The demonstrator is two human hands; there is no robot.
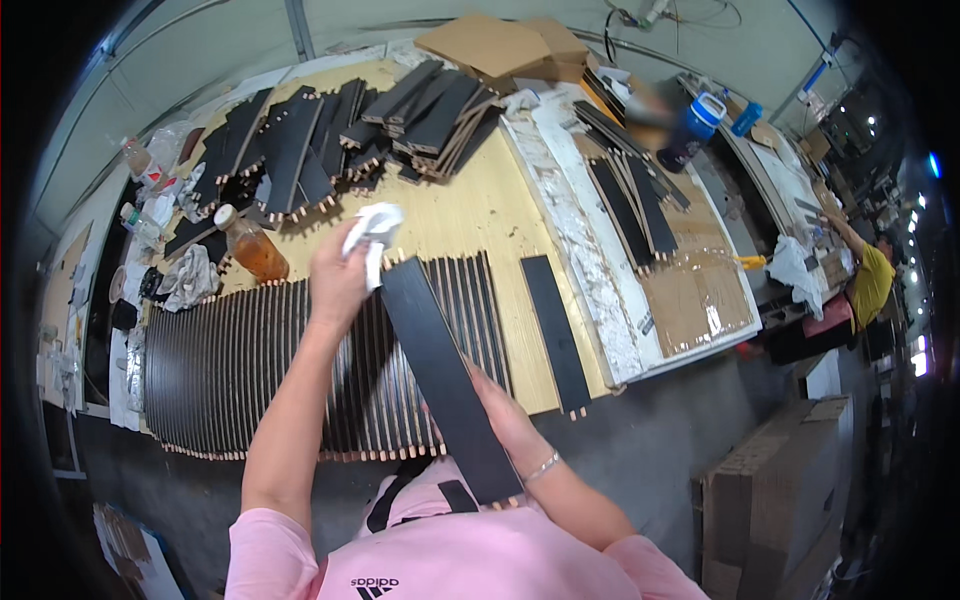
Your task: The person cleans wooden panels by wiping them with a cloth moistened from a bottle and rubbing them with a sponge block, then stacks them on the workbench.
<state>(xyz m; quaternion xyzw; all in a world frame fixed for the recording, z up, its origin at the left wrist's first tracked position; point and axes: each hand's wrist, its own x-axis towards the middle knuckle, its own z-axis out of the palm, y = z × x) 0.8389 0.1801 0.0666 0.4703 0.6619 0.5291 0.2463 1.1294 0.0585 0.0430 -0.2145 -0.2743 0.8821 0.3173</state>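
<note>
A long black board with light wooden dowels at its ends slants across my front. My right hand is closed on its right edge, about midway along. Closed around a crumpled white cloth, my left hand is beside the board's far end. Whether the cloth touches the board I cannot tell. Under my left arm, many black boards stand on edge in a tight row, dowels showing along both ends. One single black board lies flat to the right of the row.
Loose black boards are heaped at the table's back. A bottle of amber liquid stands at the row's far left. More boards lie on a cardboard-covered table to the right. A person in yellow works farther right, beyond a large carton.
</note>
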